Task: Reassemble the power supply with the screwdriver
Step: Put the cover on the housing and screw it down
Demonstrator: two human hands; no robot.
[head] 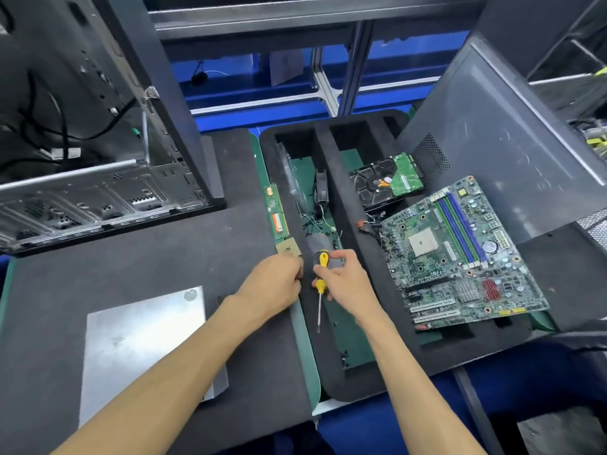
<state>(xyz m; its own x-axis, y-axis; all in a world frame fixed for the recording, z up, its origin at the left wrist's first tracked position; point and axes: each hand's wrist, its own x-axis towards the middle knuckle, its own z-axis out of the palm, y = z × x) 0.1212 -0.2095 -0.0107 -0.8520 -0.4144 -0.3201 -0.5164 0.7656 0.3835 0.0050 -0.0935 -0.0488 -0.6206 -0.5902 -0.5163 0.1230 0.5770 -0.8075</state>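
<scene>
Dark mat (138,277) on workbench | right hand (345,284) fingers grasp screwdriver (321,284) | left hand (276,284) fingers curled, contents hidden

Two bare hands over the bench: the left hand (279,279) at about six o'clock, the right hand (345,284) just beside it. One yellow-handled screwdriver (322,280). One motherboard (460,254) at three o'clock, one hard drive (387,183) at one o'clock. One RAM stick (276,214), one CPU chip (289,248) near centre. One open computer case (98,178) at ten o'clock. One metal cover plate (141,343) at seven o'clock. One small fan (322,192).
</scene>
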